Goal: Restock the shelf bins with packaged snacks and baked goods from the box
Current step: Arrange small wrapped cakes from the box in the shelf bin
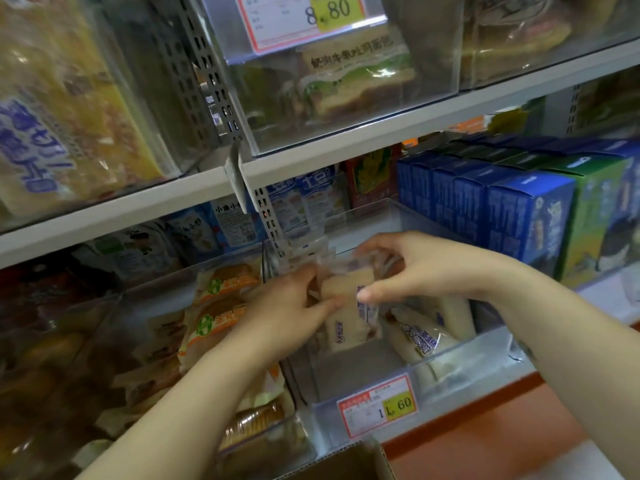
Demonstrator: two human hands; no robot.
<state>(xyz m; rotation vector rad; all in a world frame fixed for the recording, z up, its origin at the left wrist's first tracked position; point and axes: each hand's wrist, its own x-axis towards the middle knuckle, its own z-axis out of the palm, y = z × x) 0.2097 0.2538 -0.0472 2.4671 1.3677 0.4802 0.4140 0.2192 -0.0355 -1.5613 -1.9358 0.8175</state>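
I hold a white bread pack (348, 317) with both hands. My left hand (287, 303) grips its left side. My right hand (412, 268) pinches the clear wrapper at the top. The pack is over the clear bin (485, 351), beside more white packs (415, 336) lying inside.

Left hand (289, 303) and right hand (410, 268) pinch, arms outstretched.

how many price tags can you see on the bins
2: the 8.80 tag on the top bin's front, the 1.60 tag on the lower bin's front. Others may be hidden.
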